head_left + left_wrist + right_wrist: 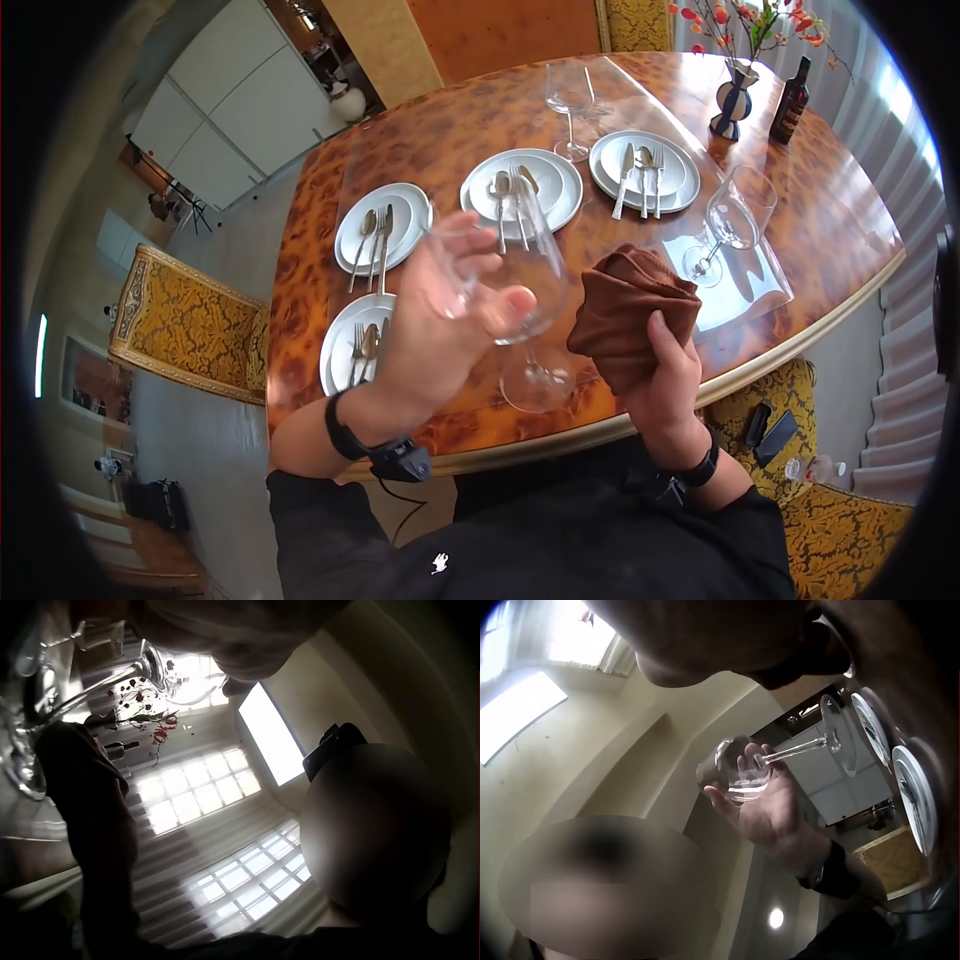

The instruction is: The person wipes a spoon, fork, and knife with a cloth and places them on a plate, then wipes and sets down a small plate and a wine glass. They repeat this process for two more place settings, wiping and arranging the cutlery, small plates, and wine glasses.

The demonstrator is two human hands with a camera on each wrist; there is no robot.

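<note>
My left hand (pixel 435 315) holds a clear wine glass (pixel 545 275) by its bowl, with thumb and fingers curved about it. In the right wrist view, the bowl (pixel 735 772) lies against the palm of that left hand (pixel 776 814), and the stem points away from it toward the table side. A folded brown cloth (pixel 630 310) is gripped in my right hand (pixel 668 390), thumb pressed on its front. The cloth bunches above the fingers and hides most of them. In the left wrist view the glass stem (pixel 94 694) shows close to the dark cloth and hand.
Stacked white plates (pixel 420 200) with cutlery sit along the glossy table (pixel 310 230). One wine glass (pixel 740 215) stands at the right, another wine glass (pixel 570 110) farther back. A vase (pixel 733 105) and a dark bottle (pixel 792 100) stand at the far right. Patterned chairs (pixel 195 320) flank the table.
</note>
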